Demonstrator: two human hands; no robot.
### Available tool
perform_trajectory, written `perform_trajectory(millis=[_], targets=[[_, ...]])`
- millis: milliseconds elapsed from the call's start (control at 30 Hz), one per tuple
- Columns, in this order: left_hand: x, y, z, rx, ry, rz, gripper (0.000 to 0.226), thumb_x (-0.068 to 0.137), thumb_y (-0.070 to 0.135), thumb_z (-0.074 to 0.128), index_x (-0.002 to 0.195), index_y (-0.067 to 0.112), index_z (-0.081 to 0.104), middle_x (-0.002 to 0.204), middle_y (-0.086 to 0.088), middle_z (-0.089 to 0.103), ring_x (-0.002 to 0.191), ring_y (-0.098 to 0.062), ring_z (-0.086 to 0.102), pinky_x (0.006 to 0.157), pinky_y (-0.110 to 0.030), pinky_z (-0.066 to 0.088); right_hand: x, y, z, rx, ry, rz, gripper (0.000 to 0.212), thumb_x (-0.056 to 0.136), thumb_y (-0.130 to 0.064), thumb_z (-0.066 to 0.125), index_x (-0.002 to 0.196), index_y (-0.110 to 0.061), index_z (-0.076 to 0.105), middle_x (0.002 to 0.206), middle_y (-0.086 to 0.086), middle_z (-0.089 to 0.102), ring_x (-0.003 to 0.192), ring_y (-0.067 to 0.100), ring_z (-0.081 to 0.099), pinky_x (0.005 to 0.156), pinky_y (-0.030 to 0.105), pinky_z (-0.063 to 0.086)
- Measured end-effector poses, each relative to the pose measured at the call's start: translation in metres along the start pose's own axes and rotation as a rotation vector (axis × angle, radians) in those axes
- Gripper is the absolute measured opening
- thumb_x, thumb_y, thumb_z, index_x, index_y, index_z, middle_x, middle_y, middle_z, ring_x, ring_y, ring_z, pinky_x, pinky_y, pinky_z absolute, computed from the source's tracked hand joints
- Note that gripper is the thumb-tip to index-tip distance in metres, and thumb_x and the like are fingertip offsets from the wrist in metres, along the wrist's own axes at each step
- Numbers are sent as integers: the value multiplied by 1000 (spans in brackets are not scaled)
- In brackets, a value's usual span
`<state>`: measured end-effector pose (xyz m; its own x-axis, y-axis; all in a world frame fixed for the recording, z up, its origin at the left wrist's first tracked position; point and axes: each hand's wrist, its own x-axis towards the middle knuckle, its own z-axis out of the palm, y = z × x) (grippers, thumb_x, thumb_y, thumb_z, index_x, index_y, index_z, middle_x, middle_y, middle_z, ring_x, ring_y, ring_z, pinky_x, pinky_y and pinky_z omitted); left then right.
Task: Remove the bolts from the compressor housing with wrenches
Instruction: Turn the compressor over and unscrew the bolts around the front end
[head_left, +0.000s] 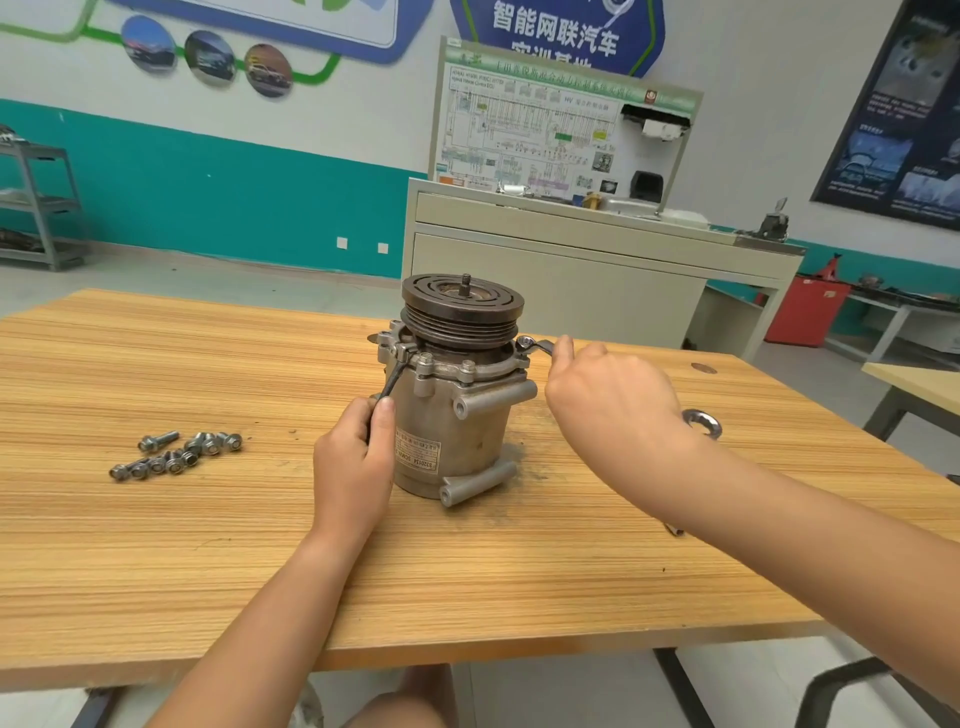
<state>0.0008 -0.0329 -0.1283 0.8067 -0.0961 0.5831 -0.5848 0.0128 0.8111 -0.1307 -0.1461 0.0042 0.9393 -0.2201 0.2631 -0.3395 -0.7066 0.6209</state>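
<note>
Several loose bolts (176, 457) lie in a cluster at the left of the desk (156, 545), well apart from the work. Left hand (353, 457): fingers curled round the handle of the dark wrench (395, 374), thumb laid along it, just beside the housing wall. The head of this wrench sits at the left of the flange, under the pulley (462, 312). The compressor (452, 415) stands upright near the desk's middle, pulley uppermost, and two flange bolts (426, 358) show seated at the front. Right hand (613, 400): seen from the back, thumb and fingers holding the shank of the bright wrench (532, 344), whose ring end lies at the flange's right edge. Whether the ring is fully down on a bolt head cannot be told. A spare wrench (702, 422) lies on the desk just behind the right wrist. Judged step: breaking a bolt loose at either side. Each wrench head should be seated flat and fully over its bolt before load is applied, and the pull kept level with the flange, since a tilted head may slip and round the hexagon. Nothing visible clamps the housing, so opposed pulls of the two hands would likely steady it, whereas a one-sided pull could tip or spin it.
</note>
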Motion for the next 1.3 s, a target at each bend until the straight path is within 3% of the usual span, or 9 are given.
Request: perform_trajectory(millis=[100, 300, 467, 667, 900, 1033, 1133, 1200, 1300], targets=[[0, 0, 0, -6, -2, 2, 36, 97, 16, 47, 62, 8, 42, 52, 3, 37, 48, -5, 36, 46, -19, 26, 0, 4, 9, -52, -31, -41, 56, 90, 9, 32, 141, 11, 7, 114, 18, 50, 86, 25, 57, 40, 27, 23], [1, -1, 1, 4, 2, 10, 35, 98, 16, 47, 67, -3, 47, 53, 2, 39, 49, -5, 36, 46, -18, 27, 4, 18, -4, -189, -46, -110, 42, 91, 5, 36, 133, 7, 33, 81, 8, 48, 63, 22, 49, 45, 25, 30], [1, -2, 1, 7, 10, 5, 35, 97, 16, 47, 66, -1, 46, 53, 3, 38, 49, -3, 38, 46, -17, 28, 10, 32, -7, -251, -51, -153, 34, 90, 2, 42, 124, -3, 45, 59, 2, 28, 44, 16, 25, 38, 27, 17], [1, -1, 1, -8, 5, -17, 36, 97, 16, 48, 62, 9, 43, 52, 6, 37, 46, -2, 37, 45, -17, 28, 25, 60, 20, -156, -10, -185, 66, 89, 2, 40, 146, -14, 11, 64, -2, 36, 49, 14, 31, 40, 25, 21], [1, -2, 1, -11, -2, -6, 35, 97, 15, 47, 66, 1, 45, 53, 2, 39, 49, -4, 36, 46, -18, 28, 33, 72, 36, -164, 141, -309, 52, 95, -26, 30, 144, -13, 19, 65, -4, 41, 47, 11, 31, 40, 24, 22], [1, -3, 2, -30, -2, -18, 36, 97, 16, 47, 63, 5, 43, 53, 1, 38, 49, -6, 34, 45, -20, 26, 44, 85, 48, -99, 122, -302, 43, 98, -17, 31, 140, -18, 25, 85, -3, 58, 60, 16, 49, 53, 24, 38], [2, -4, 2, -41, 5, -18, 37, 97, 15, 48, 61, 12, 41, 51, 4, 37, 48, -6, 35, 44, -18, 26, 66, 84, 71, 2, 339, -272, 37, 88, 4, 49, 123, -8, 53, 90, 7, 69, 78, 24, 65, 97, 48, 41], [2, -4, 2, -39, 7, -15, 37, 97, 15, 48, 60, 13, 41, 50, 6, 37, 47, -6, 35, 44, -19, 26, 83, 73, 89, 178, 623, -194, 26, 73, 16, 65, 94, 1, 69, 81, 14, 71, 72, 28, 69, 89, 66, 38], [2, -7, 3, -31, 3, -22, 37, 97, 16, 48, 61, 9, 43, 50, 5, 38, 47, -7, 35, 44, -22, 26, 100, 42, 100, 403, 728, -113, 18, 70, 16, 67, 79, 1, 70, 74, 13, 71, 68, 25, 70, 88, 69, 35]])
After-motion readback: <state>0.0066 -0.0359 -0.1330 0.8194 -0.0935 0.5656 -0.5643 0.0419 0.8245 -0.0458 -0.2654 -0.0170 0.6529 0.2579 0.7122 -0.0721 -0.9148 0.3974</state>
